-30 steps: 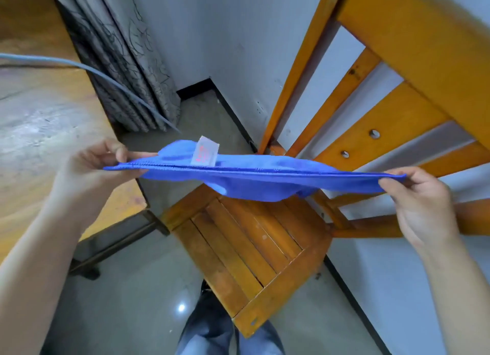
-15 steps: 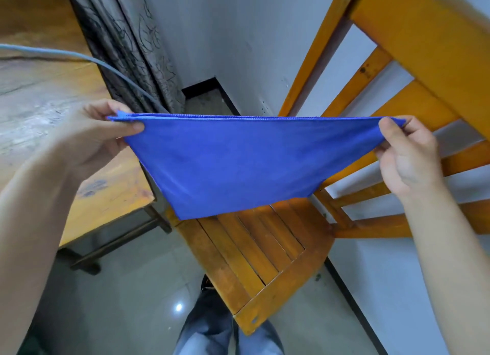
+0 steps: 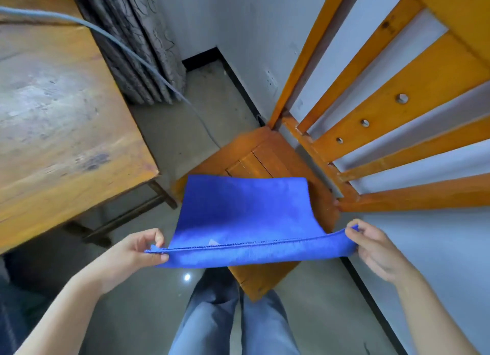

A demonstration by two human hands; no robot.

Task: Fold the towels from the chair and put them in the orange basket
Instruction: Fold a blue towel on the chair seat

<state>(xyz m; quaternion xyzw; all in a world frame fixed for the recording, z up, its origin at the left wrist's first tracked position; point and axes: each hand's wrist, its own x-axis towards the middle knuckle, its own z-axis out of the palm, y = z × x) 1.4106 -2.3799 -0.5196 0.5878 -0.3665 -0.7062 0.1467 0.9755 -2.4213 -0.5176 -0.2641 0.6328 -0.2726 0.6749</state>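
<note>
Blue towel (image 3: 244,211) (near edge taut), pinched by left hand (image 3: 134,254), right hand (image 3: 376,248), over wooden chair (image 3: 267,153)

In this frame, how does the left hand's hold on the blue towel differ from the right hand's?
The left hand pinches the blue cloth towel's corner flat between thumb and forefinger; the right hand has the opposite corner bunched under curled fingers. The left hand sits lower in the picture than the right hand. Both hold the same stitched near edge taut, over the orange wooden chair.
</note>
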